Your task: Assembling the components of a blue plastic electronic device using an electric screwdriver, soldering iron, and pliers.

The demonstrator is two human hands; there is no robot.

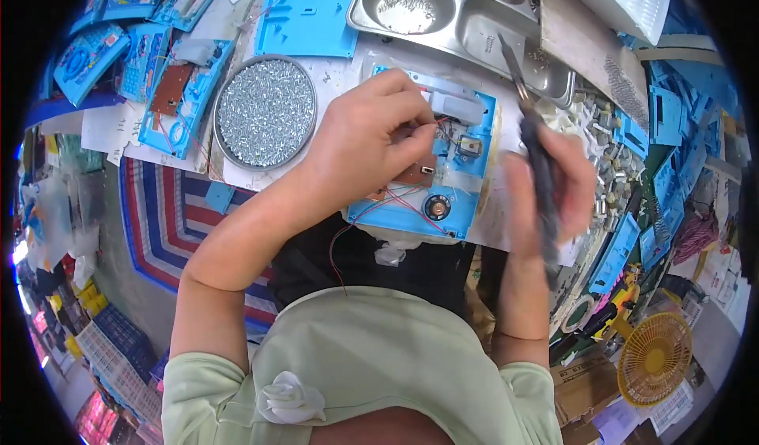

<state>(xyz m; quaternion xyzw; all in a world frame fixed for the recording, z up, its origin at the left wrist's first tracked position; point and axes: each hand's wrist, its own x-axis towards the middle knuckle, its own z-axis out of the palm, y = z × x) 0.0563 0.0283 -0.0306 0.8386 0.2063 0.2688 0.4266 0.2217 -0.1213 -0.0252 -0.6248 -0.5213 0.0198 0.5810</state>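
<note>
My left hand (383,132) is over the blue plastic casing (368,217), its fingers pinched together near thin wires. What they hold, if anything, is hidden. Inside the casing are a brown circuit board (417,174), a round black speaker (437,206), a small metal-framed part (470,146) and a grey block (457,107). Red wires (407,204) trail across it toward my lap. To the right of the casing, my right hand (557,188), blurred by motion, grips a soldering iron (531,132) by its black handle. Its thin metal tip points up and away, over the steel tray.
A round dish (217,121) of small silvery screws stands left of the casing. Behind is a compartmented steel tray (447,35) with small metal parts. Another wired blue casing (199,81) lies at left, loose metal pieces (605,148) at right. A yellow fan (655,358) stands lower right.
</note>
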